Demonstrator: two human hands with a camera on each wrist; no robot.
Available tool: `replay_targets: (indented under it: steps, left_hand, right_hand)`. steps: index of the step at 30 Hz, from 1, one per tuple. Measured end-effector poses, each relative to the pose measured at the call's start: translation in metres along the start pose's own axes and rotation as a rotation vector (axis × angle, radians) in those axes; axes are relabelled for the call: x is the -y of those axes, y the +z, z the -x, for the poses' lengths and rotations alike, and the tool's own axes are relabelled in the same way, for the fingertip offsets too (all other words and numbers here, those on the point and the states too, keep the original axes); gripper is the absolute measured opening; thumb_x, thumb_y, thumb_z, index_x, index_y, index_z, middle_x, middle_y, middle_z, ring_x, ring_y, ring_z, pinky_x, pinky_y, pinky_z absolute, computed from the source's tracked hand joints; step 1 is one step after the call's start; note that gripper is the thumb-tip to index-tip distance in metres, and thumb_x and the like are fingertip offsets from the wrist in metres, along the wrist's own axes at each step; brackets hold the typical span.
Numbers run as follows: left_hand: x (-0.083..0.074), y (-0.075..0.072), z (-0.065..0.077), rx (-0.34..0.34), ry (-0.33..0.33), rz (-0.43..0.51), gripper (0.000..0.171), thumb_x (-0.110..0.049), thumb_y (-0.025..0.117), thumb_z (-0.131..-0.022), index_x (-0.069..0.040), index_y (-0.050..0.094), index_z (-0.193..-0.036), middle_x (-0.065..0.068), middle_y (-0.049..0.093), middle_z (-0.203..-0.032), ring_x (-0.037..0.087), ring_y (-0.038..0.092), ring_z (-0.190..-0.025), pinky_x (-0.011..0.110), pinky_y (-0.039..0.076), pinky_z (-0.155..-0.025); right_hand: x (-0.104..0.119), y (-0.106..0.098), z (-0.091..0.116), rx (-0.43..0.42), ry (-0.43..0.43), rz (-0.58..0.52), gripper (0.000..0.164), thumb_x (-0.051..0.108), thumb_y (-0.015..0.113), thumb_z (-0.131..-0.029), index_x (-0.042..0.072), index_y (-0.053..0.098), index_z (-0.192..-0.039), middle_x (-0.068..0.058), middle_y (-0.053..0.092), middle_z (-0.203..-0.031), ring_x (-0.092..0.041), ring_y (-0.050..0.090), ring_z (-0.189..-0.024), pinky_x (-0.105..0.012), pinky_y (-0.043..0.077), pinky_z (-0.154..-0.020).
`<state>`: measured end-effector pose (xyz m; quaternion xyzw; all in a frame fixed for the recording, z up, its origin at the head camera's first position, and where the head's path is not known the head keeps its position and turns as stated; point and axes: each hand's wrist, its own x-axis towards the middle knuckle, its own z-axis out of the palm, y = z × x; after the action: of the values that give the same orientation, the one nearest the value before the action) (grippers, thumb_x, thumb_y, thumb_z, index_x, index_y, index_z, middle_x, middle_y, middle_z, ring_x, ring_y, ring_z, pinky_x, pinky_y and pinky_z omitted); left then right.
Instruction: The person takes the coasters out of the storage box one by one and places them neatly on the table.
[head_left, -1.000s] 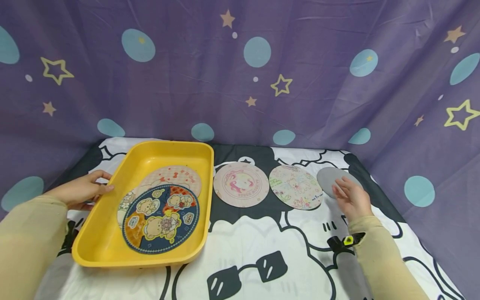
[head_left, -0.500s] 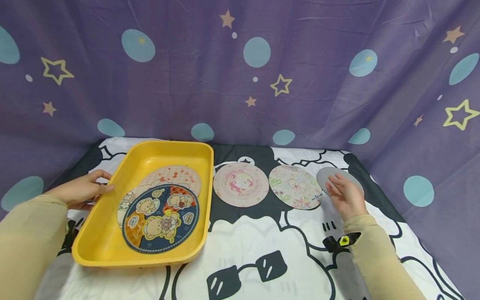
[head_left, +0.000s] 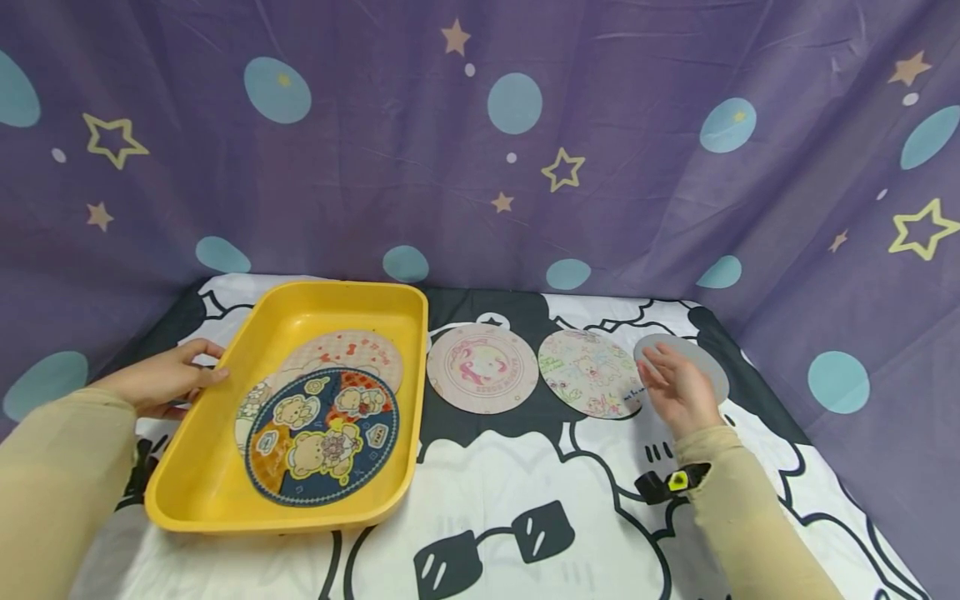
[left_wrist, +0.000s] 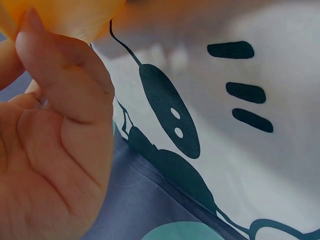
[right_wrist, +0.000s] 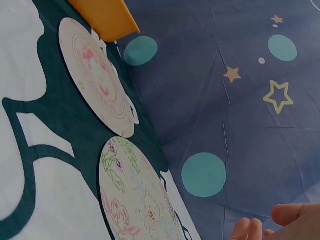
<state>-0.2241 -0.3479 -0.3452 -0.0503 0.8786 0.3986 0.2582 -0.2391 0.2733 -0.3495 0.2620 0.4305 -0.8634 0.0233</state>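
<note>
At the left of my feed, the left hand (head_left: 171, 377) has the left wall of the yellow tray (head_left: 213, 483) gripped at its edge, the digits bent onto it. I read the tray's long axis as running front to back, leaning a little rightward at the far end. Inside, the navy disc (head_left: 322, 437) lies flat, overlapping at least one paler disc (head_left: 363, 350); I can't tell whether that is one or two.

Just beyond the tray's right wall, on the cloth-covered surface, lies the pink disc (head_left: 482, 368), with the floral disc (head_left: 588, 375) next along, their edges meeting or nearly so. Both are round, so neither gives me a long axis.

Farthest right, the grey disc (head_left: 705, 362) lies flat on the surface, partly hidden by the right hand (head_left: 684, 392). That overlap is the relation I'd judge matters most: the disc sits behind the hand and extends to its right, while the fingertips point away and leftward, toward the floral disc. It looks oval, slanting from far left to near right, though that may be perspective; its plain face points nowhere. The right hand is clearly nearer. Its fingers are loosely extended, apparently holding nothing; whether they touch the disc I can't tell.
</note>
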Motion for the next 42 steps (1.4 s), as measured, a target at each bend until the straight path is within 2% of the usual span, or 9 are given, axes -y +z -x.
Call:
replay_targets:
  steps: [7, 15, 23, 29, 36, 42]
  left_hand:
    - [-0.001, 0.000, 0.000, 0.000, 0.000, 0.001, 0.059, -0.028, 0.045, -0.106, 0.009, 0.014, -0.140, 0.009, 0.064, -0.101, 0.020, 0.061, -0.082, 0.037, 0.056, -0.074]
    - [-0.001, 0.000, 0.001, -0.005, -0.004, -0.001, 0.059, -0.029, 0.045, -0.106, 0.009, 0.014, -0.140, 0.009, 0.064, -0.100, 0.020, 0.061, -0.082, 0.036, 0.056, -0.073]
    - [0.001, 0.001, 0.001, -0.007, -0.004, 0.008, 0.060, -0.029, 0.045, -0.106, 0.008, 0.013, -0.140, 0.007, 0.064, -0.098, 0.019, 0.061, -0.081, 0.036, 0.056, -0.072]
    - [0.000, 0.000, 0.001, -0.008, -0.012, 0.006, 0.059, -0.029, 0.044, -0.106, 0.009, 0.013, -0.140, 0.008, 0.065, -0.098, 0.020, 0.061, -0.080, 0.036, 0.056, -0.072]
    - [0.001, 0.001, 0.001, -0.008, -0.001, 0.010, 0.058, -0.028, 0.044, -0.106, 0.009, 0.014, -0.139, 0.008, 0.064, -0.098, 0.020, 0.061, -0.080, 0.036, 0.056, -0.071]
    - [0.004, 0.004, 0.002, -0.006, -0.009, 0.026, 0.056, -0.029, 0.044, -0.106, 0.007, 0.014, -0.138, 0.006, 0.064, -0.096, 0.019, 0.061, -0.079, 0.035, 0.056, -0.069]
  right_hand:
    - [-0.004, 0.004, 0.002, 0.027, 0.008, -0.002, 0.066, 0.000, 0.045, -0.101, 0.021, 0.022, -0.158, -0.001, 0.037, -0.136, -0.012, 0.043, -0.115, -0.016, 0.046, -0.087]
    - [-0.007, 0.009, 0.004, 0.049, 0.013, -0.008, 0.065, 0.000, 0.045, -0.101, 0.021, 0.021, -0.158, 0.000, 0.031, -0.146, -0.011, 0.044, -0.114, -0.015, 0.045, -0.093]
    - [-0.010, 0.019, 0.007, 0.064, 0.012, -0.015, 0.064, 0.000, 0.045, -0.101, 0.019, 0.022, -0.158, -0.003, 0.025, -0.154, -0.011, 0.043, -0.122, -0.016, 0.045, -0.093]
    - [-0.013, 0.026, 0.009, 0.088, -0.004, 0.014, 0.063, 0.000, 0.043, -0.101, 0.016, 0.021, -0.158, -0.005, 0.031, -0.146, -0.011, 0.046, -0.118, -0.016, 0.046, -0.092]
    - [-0.019, 0.036, 0.011, 0.105, -0.008, 0.022, 0.063, 0.001, 0.043, -0.102, 0.016, 0.021, -0.158, -0.007, 0.018, -0.159, -0.011, 0.046, -0.115, -0.016, 0.045, -0.093]
    - [-0.026, 0.042, 0.013, 0.137, -0.015, 0.030, 0.063, -0.001, 0.042, -0.102, 0.013, 0.018, -0.158, -0.010, 0.016, -0.162, -0.013, 0.047, -0.113, -0.016, 0.045, -0.091]
